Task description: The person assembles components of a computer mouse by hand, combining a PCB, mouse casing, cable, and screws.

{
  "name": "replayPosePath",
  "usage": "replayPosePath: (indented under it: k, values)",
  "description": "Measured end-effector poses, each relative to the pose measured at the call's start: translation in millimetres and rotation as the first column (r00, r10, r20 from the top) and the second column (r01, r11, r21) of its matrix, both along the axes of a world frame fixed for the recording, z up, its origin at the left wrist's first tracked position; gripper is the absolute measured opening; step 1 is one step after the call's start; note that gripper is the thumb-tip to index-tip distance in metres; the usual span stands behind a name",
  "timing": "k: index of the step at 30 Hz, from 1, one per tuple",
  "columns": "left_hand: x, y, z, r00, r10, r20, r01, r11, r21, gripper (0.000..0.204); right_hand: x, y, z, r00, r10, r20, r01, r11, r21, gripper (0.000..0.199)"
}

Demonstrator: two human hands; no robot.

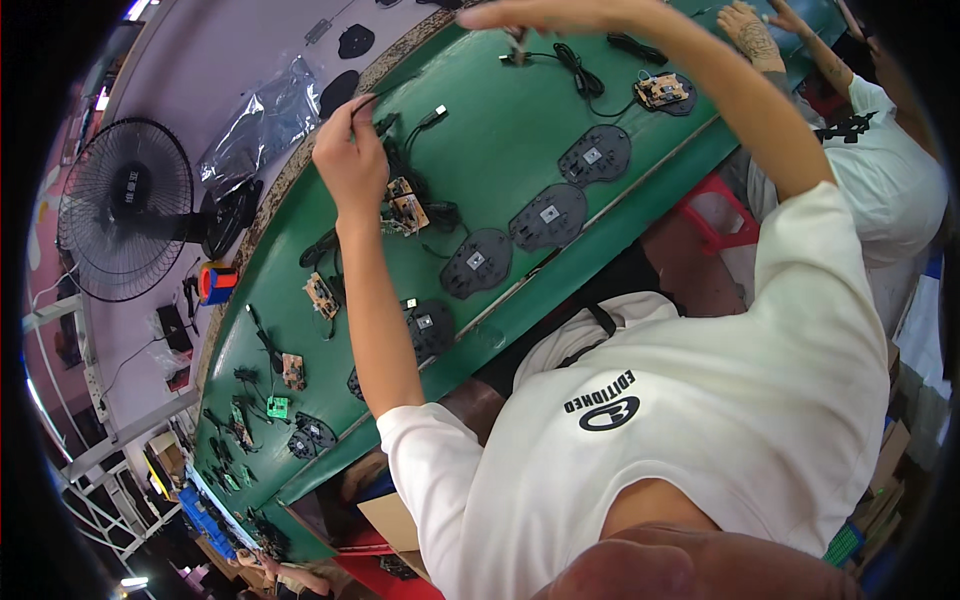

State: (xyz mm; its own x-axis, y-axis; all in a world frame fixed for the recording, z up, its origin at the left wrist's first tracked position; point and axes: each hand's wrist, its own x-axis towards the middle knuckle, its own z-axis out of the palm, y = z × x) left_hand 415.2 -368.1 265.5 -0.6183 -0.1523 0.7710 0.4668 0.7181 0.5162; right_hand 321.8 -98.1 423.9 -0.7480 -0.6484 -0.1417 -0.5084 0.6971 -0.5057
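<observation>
My left hand (350, 155) is raised over the far side of the green bench, closed with fingers pinched on a thin black cable (385, 93). Beside it lie a USB plug (435, 116), coiled black cables and a brown circuit board (405, 206). My right hand (535, 14) reaches across at the top edge of the view, partly cut off and blurred. One finger points left; whether it grips anything is hidden. Just below it is a black USB cable (572, 68). Several black mouse-shaped bases (548, 216) lie in a row along the near edge.
The green bench (500, 130) curves away to the lower left, with more circuit boards (292, 371) and cables. Beyond its speckled edge are a fan (130, 195), a clear plastic bag (262, 125) and an orange-blue tape roll (216, 284). A co-worker's hand (748, 35) is at the right.
</observation>
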Motion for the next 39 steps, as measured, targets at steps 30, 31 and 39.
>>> replayPosePath:
  k: [30, 31, 39]
  values:
    - [66.4, 130.0, 18.0, 0.610, -0.711, 0.348, 0.313, 0.621, 0.719, 0.014, 83.1, 123.4, -70.0, 0.749, 0.248, 0.614, 0.003, 0.926, -0.378, 0.062]
    - [63.5, 131.6, 19.5, 0.620, -0.639, 0.454, 0.361, 0.747, 0.559, 0.014, 79.0, 119.1, -63.2, 0.718, 0.198, 0.667, 0.117, 0.910, -0.397, 0.062]
    - [54.1, 159.3, 12.3, 0.588, -0.449, 0.673, 0.453, 0.872, 0.187, 0.011, 53.8, 101.2, -132.9, 0.937, 0.053, 0.346, 0.139, 0.851, -0.506, 0.034]
